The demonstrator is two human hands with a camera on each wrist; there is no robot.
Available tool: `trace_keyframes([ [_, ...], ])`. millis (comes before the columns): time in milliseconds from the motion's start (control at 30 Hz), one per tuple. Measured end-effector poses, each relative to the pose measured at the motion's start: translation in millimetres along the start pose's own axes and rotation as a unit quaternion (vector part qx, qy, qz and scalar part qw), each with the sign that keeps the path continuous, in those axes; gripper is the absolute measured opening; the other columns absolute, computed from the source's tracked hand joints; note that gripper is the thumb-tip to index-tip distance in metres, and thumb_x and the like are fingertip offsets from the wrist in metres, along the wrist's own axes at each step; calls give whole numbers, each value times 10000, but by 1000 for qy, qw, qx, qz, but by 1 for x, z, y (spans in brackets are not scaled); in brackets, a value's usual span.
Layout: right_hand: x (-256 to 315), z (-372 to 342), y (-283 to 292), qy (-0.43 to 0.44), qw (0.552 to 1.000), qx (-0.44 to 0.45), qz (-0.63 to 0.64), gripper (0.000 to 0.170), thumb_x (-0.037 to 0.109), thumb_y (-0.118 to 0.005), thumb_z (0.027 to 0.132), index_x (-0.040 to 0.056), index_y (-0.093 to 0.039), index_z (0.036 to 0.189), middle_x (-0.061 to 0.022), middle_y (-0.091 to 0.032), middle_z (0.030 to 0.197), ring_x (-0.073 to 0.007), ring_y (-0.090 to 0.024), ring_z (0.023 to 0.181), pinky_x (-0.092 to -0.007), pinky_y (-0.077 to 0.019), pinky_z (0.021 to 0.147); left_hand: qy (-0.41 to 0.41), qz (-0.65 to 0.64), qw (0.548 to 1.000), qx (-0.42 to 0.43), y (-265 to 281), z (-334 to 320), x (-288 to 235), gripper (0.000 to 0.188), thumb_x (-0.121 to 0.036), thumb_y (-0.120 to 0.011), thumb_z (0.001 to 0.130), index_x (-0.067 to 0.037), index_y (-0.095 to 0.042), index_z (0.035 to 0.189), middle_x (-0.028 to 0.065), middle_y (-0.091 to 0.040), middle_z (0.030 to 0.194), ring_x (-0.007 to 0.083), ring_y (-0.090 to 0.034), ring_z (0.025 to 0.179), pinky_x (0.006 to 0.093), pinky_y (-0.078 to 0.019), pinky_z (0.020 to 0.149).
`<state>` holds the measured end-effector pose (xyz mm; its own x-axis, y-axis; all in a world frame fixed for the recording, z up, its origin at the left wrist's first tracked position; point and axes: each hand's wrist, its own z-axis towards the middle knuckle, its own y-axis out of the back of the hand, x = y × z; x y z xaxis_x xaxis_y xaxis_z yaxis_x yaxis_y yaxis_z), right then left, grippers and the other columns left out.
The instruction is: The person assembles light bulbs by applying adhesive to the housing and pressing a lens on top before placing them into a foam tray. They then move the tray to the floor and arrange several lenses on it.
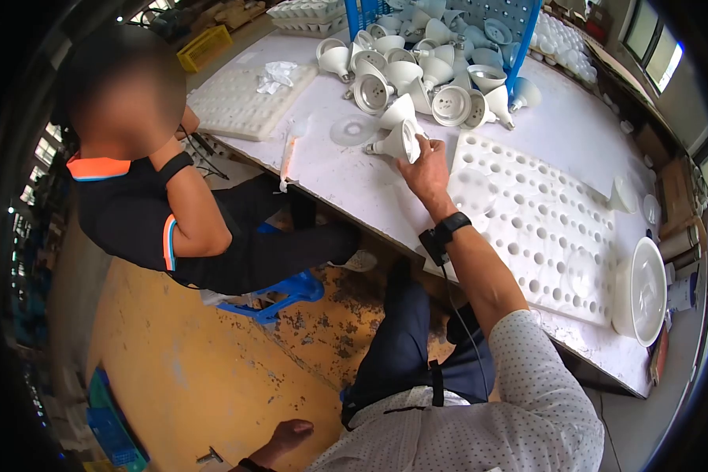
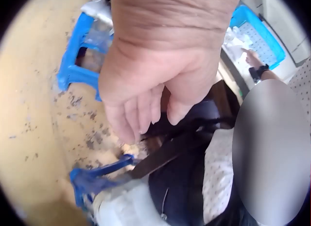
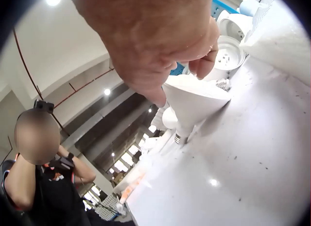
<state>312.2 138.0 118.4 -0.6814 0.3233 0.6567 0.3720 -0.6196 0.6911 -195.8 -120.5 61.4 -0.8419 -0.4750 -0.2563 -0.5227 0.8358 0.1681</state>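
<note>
My right hand (image 1: 427,173) reaches over the table and pinches the rim of a white cone-shaped bulb housing (image 1: 401,141). In the right wrist view that bulb housing (image 3: 197,97) is tilted, its metal screw base (image 3: 180,138) low over the white tabletop, with the thumb at its rim. Just behind it is a heap of similar white bulb housings (image 1: 405,72), several lying on their sides with open mouths showing. Away from the table, my left hand (image 1: 293,434) hangs low with nothing in it; its fingers are loosely bent in the left wrist view (image 2: 150,85).
A white foam tray with rows of holes (image 1: 547,228) lies right of my hand, a white bowl (image 1: 645,293) beyond it. A blue crate (image 1: 519,39) stands behind the heap. To the left sit another foam tray (image 1: 240,114) and a person in black (image 1: 189,228) on a blue stool (image 1: 287,295).
</note>
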Motion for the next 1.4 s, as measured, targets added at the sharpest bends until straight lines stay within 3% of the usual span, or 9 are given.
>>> trace_keyframes([
  [200, -36, 4, 21, 69, 994, -3, 88, 785, 292, -739, 684, 3, -387, 1322, -221, -472, 1176, -305, -507, 1043, -373, -447, 873, -390, -40, 897, -203, 55, 10, -142, 230, -78, -629, 820, -17, -637, 1042, 58, -676, 941, 105, -621, 831, 252, -494, 750],
  [367, -65, -62, 111, 241, 969, -21, 55, 91, 65, -689, 736, 29, -630, 794, -116, -624, 942, -287, -565, 909, -367, -469, 770, -566, 5, 783, -258, 83, 43, -274, 325, -39, -623, 784, -5, -599, 1106, 98, -649, 1078, 155, -640, 871, 270, -505, 755],
  [567, -104, -167, 203, 99, 995, -5, 4, 217, 6, -717, 667, 25, -522, 761, -146, -585, 952, -311, -557, 917, -366, -447, 788, -596, 79, 735, -315, 88, 95, -398, 470, -107, -649, 758, -13, -520, 1199, 173, -556, 1222, 332, -608, 997, 352, -484, 838],
  [767, -118, -258, 252, -26, 999, -36, 9, 159, -27, -674, 709, 18, -547, 792, -164, -573, 946, -292, -569, 871, -342, -454, 747, -609, 207, 646, -412, 101, 140, -497, 658, -67, -660, 714, 3, -377, 1304, 234, -346, 1392, 361, -341, 1291, 370, -323, 1048],
  [867, -121, -280, 259, -37, 998, -41, 15, 179, -18, -687, 692, 24, -552, 803, -158, -574, 935, -291, -568, 858, -339, -456, 743, -567, 256, 687, -375, 104, 147, -531, 721, -65, -665, 702, 0, -322, 1334, 242, -296, 1415, 357, -298, 1314, 368, -292, 1069],
  [1000, -104, -271, 256, -18, 999, -37, -5, 265, -21, -697, 662, 23, -586, 899, -151, -577, 934, -299, -569, 857, -353, -464, 753, -521, 286, 713, -373, 108, 149, -557, 570, -105, -722, 689, -10, -494, 1203, 213, -523, 1232, 345, -495, 1151, 382, -430, 928],
  [1033, -104, -268, 256, -7, 999, -19, -25, 337, -17, -702, 653, 24, -595, 971, -147, -579, 942, -301, -570, 868, -364, -467, 757, -554, 290, 677, -388, 108, 149, -557, 473, -104, -731, 689, -21, -557, 1121, 189, -621, 1056, 347, -577, 1010, 396, -467, 846],
  [1267, -85, -159, 203, 105, 992, 7, 74, 412, 97, -726, 690, 58, -592, 1078, -152, -582, 1017, -318, -542, 956, -388, -451, 815, -560, 260, 688, -382, 101, 152, -528, 413, -84, -716, 710, -8, -556, 1083, 206, -639, 985, 357, -609, 950, 405, -478, 800],
  [1400, -98, -79, 138, 101, 993, 57, -10, 706, 339, -729, 694, 103, -455, 1300, -233, -451, 1257, -395, -410, 1180, -447, -355, 987, -613, 113, 708, -332, 74, 114, -469, 363, -75, -684, 736, 13, -551, 1062, 211, -640, 952, 348, -621, 933, 385, -493, 763],
])
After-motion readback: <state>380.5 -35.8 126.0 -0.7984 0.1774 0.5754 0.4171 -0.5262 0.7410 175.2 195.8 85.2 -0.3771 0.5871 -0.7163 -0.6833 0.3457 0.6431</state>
